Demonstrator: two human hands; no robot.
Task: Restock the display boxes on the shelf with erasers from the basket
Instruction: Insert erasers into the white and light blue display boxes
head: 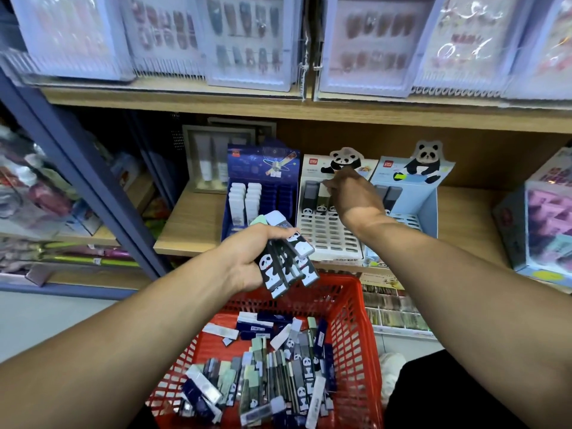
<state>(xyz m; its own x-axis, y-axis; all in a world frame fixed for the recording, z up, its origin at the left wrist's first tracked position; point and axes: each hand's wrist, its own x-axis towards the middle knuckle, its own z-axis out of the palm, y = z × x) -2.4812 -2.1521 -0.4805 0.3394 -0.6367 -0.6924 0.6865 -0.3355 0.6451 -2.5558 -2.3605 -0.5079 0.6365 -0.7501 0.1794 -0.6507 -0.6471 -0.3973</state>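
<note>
The step in hand looks like slotting erasers one at a time into the panda display boxes, fed from a bundle held in reserve.

The left hand [247, 258] hangs over the basket's far rim with its grip clenched round a fan of panda erasers [286, 264]. The right hand [353, 193] reaches to the back rows of the middle box [328, 233]; its fingertips are curled at an eraser standing there, but whether they pinch it or only press it in, I cannot tell.

On the shelf [192, 224], going from its left end: the blue box [263, 168] holds two columns of white erasers and some dark blue ones. The middle box has only a few grey and green erasers along its back edge; the rest of its white grid is bare slots. The pale blue box [430, 196] holds two grey erasers at the back, with bare slots in front.

The red basket [349, 305] below the shelf's front edge holds a loose heap of panda, green, grey, white and navy erasers [278, 373].

Next move, likely: draw one eraser from the left bundle and stand it upright in the next bare slot, matching its colour to the row.
</note>
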